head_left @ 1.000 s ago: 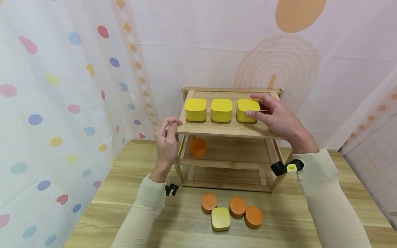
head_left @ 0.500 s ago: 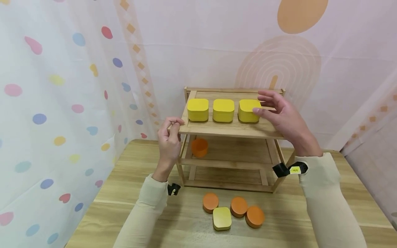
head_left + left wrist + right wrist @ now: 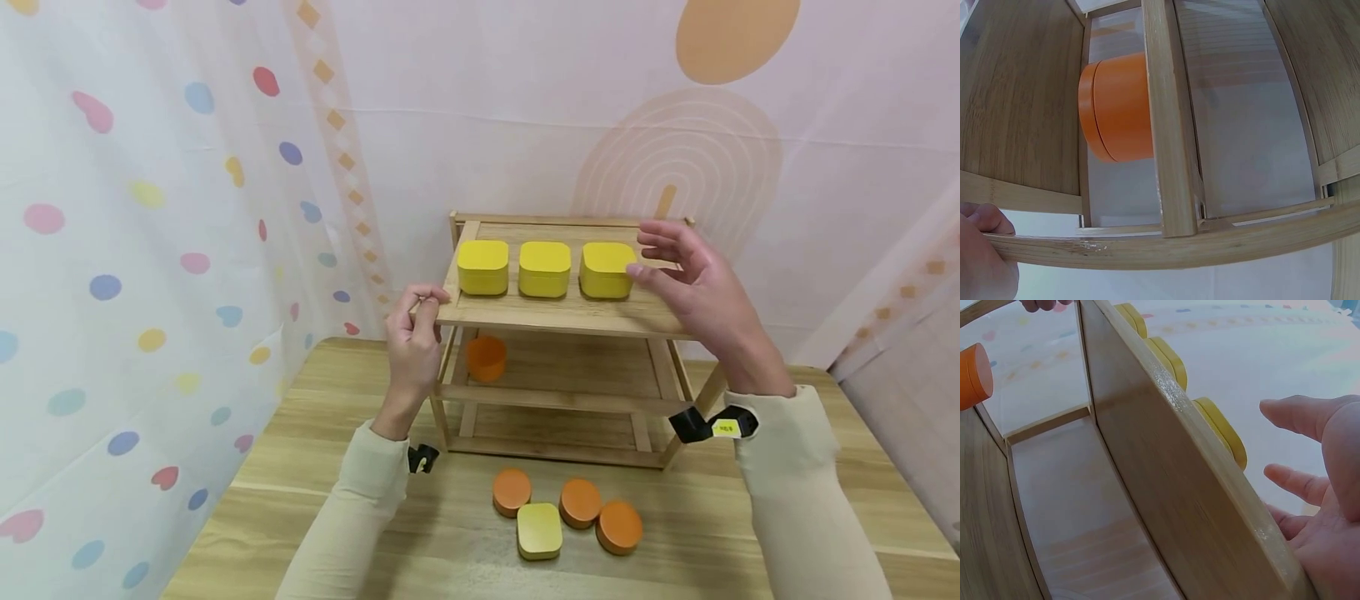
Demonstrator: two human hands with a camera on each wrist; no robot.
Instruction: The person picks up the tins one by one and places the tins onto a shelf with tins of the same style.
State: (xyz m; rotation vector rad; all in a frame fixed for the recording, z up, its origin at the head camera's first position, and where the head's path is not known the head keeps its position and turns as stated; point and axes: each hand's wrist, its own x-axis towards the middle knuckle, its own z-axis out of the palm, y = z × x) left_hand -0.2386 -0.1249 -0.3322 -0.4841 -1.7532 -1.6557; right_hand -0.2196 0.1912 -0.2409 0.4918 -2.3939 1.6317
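Observation:
Three yellow square tins with rounded corners stand in a row on the top board of a wooden rack (image 3: 540, 317): a left tin (image 3: 483, 268), a middle tin (image 3: 544, 270) and a right tin (image 3: 607, 271). My right hand (image 3: 708, 287) is beside the right tin, thumb and fingers spread; the right wrist view shows a gap between them and that tin (image 3: 1222, 431). With curled fingers, my left hand (image 3: 415, 346) grips the front left corner of the top board. An orange round tin (image 3: 1119, 109) sits on the middle shelf, below that board.
On the wooden table (image 3: 300, 475) before the rack lie three orange round lids, a left one (image 3: 512, 492), a middle one (image 3: 580, 502) and a right one (image 3: 619, 527), around a yellow square lid (image 3: 539, 531). A patterned curtain (image 3: 450, 117) hangs close behind.
My right hand has let go of the right yellow tin and drawn away to the right, its fingers spreading. The left hand keeps its grip on the rack. The view has shifted slightly.

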